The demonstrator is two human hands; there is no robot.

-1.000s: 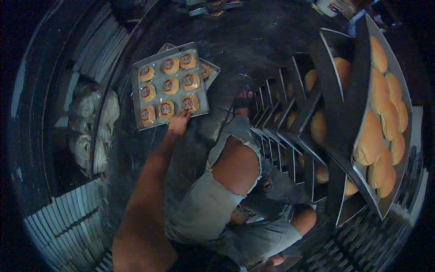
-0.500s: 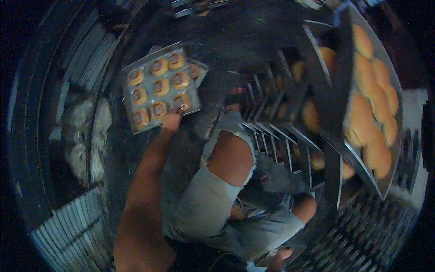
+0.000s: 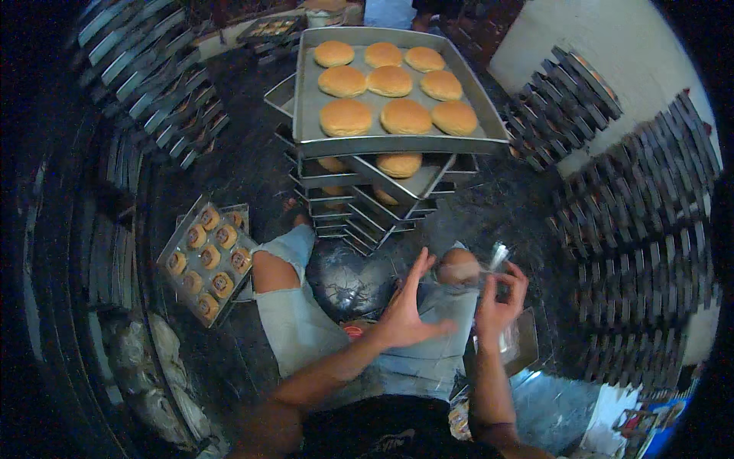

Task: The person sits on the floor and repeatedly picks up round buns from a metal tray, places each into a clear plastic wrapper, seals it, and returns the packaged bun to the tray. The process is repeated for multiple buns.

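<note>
My left hand (image 3: 409,314) is over my lap with its fingers apart, holding nothing. Close to it on the right, my right hand (image 3: 501,302) pinches a clear plastic bag (image 3: 475,269), blurred and partly see-through above my knee. Ahead of both hands stands a stack of metal trays; golden round buns (image 3: 388,80) sit in rows on the top tray (image 3: 405,145). On the floor to the left lies another tray (image 3: 170,260) of buns with dark round labels (image 3: 209,256), which look wrapped.
A box (image 3: 524,348) with clear plastic in it stands beside my right forearm. Tall stacks of trays rise at the right (image 3: 634,206) and far left (image 3: 153,84). Pale plastic bundles (image 3: 145,359) lie at the lower left. Another tray (image 3: 271,29) is at the back.
My view has swung round to the tray stack. My left hand has left the labelled buns' tray and come over my lap, while my right hand has risen and now pinches a plastic bag.
</note>
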